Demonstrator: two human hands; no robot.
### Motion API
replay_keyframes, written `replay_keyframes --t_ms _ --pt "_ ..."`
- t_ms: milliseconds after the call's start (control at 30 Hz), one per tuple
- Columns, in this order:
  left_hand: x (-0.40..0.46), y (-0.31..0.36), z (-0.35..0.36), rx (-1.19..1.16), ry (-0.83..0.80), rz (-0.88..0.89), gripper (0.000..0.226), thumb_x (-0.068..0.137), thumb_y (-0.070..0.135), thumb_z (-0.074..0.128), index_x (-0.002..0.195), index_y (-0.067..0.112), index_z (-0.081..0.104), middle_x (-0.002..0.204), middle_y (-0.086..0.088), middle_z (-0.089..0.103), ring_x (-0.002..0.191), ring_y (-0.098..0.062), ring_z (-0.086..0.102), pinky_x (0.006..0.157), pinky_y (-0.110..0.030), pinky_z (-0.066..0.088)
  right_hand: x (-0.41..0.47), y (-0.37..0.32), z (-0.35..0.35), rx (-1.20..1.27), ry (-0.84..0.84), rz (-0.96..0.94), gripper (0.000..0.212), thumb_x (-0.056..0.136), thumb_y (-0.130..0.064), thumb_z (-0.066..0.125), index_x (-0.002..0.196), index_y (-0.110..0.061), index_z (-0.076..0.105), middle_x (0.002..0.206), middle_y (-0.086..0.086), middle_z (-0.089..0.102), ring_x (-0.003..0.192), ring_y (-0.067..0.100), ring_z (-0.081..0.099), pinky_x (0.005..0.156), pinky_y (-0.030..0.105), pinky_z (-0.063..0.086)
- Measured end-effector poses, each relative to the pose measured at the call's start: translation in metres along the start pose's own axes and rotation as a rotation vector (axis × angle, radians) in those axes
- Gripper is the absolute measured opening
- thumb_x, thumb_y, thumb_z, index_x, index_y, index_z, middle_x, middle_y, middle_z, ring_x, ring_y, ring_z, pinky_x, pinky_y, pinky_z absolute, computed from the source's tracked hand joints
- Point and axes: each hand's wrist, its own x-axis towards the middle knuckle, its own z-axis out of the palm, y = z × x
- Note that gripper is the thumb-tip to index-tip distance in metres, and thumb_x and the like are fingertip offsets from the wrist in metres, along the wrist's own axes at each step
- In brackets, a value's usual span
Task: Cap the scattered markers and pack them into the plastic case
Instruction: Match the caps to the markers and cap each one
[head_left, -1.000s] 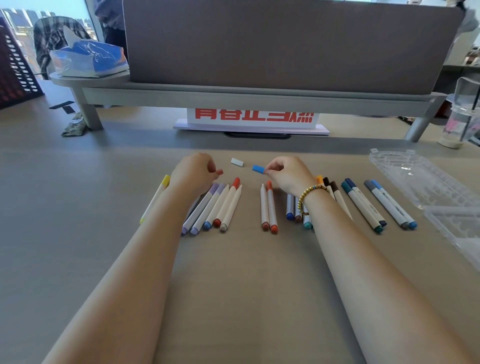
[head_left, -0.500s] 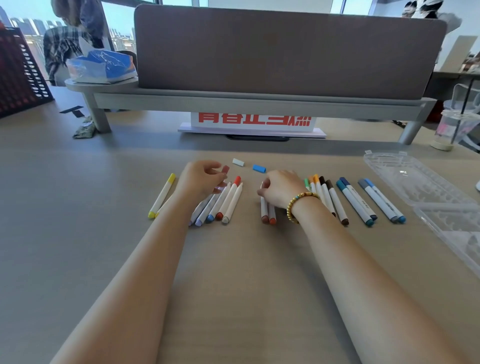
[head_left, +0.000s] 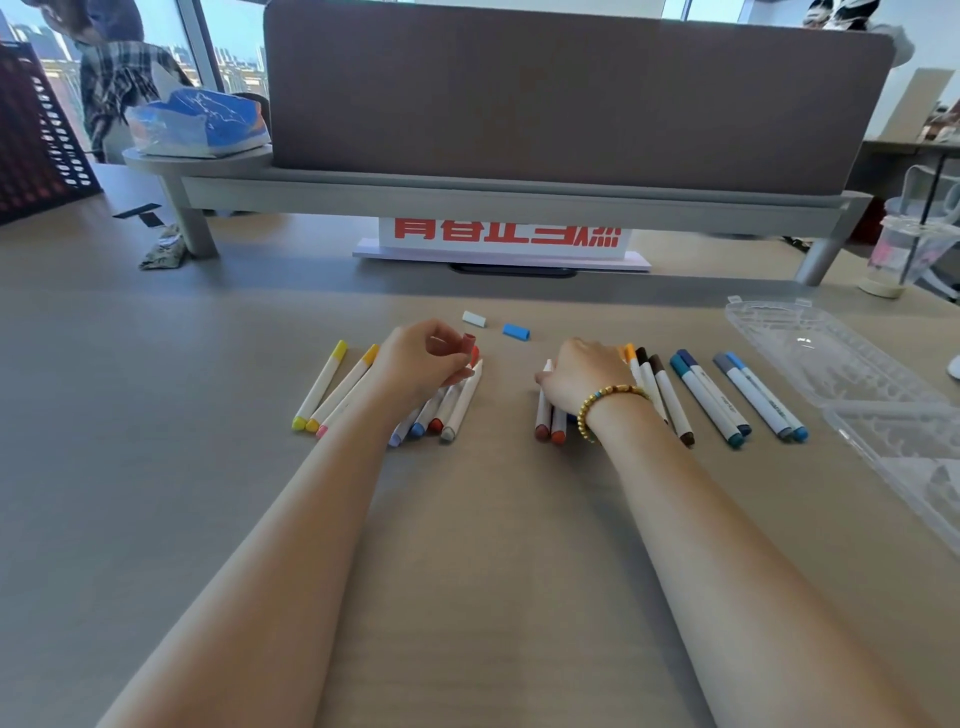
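Observation:
Several white-barrelled markers lie in a row across the desk. My left hand (head_left: 423, 358) pinches a reddish-brown cap (head_left: 467, 344) above the left group of markers (head_left: 447, 410). My right hand (head_left: 584, 375) lies curled over the two red-ended markers (head_left: 550, 423) in the middle and grips them. A loose white cap (head_left: 474, 318) and a loose blue cap (head_left: 516, 331) lie just beyond my hands. Two yellow markers (head_left: 332, 387) lie at the far left. Brown, teal and blue markers (head_left: 711, 397) lie to the right. The clear plastic case (head_left: 852, 374) lies open at the right.
A raised grey shelf with a partition (head_left: 519, 192) spans the back of the desk, with a red-lettered sign (head_left: 506, 240) under it. A plastic drink cup (head_left: 904, 249) stands at the back right. A blue bag (head_left: 200, 124) rests on the shelf's left end.
My right hand drew back from the blue cap and came down on the two red-ended markers. My left hand lifted a reddish-brown cap from the left group.

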Motion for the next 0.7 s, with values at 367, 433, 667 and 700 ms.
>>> replay_keyframes --t_ms 367,433,667,700 --pt "0.001 -0.002 -0.006 -0.108 0.005 -0.050 0.013 0.088 0.004 0.062 0.100 0.009 0.063 0.085 -0.003 0.068 0.073 -0.008 0.068 0.065 -0.014 0.056 0.001 -0.009 0.003 -0.038 -0.106 -0.079 0.039 0.094 -0.041 0.044 0.101 -0.007 0.061 0.110 0.013 0.057 0.112 0.031 0.046 0.091 0.034 0.037" --pt "0.002 -0.003 -0.007 -0.085 0.018 -0.042 0.013 0.088 0.003 0.061 0.100 0.008 0.062 0.089 -0.005 0.068 0.074 -0.010 0.068 0.070 -0.018 0.057 0.005 -0.007 0.005 0.029 -0.140 -0.075 0.039 0.094 -0.043 0.044 0.089 -0.009 0.062 0.096 0.010 0.058 0.105 0.030 0.047 0.089 0.035 0.037" --pt "0.001 -0.004 -0.004 0.054 0.036 0.006 0.014 0.089 0.004 0.059 0.102 0.010 0.061 0.094 -0.003 0.066 0.065 -0.007 0.065 0.055 -0.015 0.055 0.002 0.011 -0.012 0.432 -0.118 -0.069 0.024 0.096 -0.016 0.047 0.099 -0.013 0.071 0.115 0.004 0.064 0.103 0.019 0.056 0.082 0.028 0.045" --pt "0.001 -0.004 -0.004 0.089 0.037 0.013 0.015 0.089 0.006 0.060 0.104 0.010 0.061 0.094 -0.003 0.065 0.064 -0.007 0.064 0.053 -0.014 0.054 0.001 0.011 -0.013 0.398 -0.126 -0.096 0.023 0.097 -0.021 0.048 0.098 -0.014 0.070 0.111 0.005 0.065 0.098 0.019 0.056 0.080 0.028 0.045"
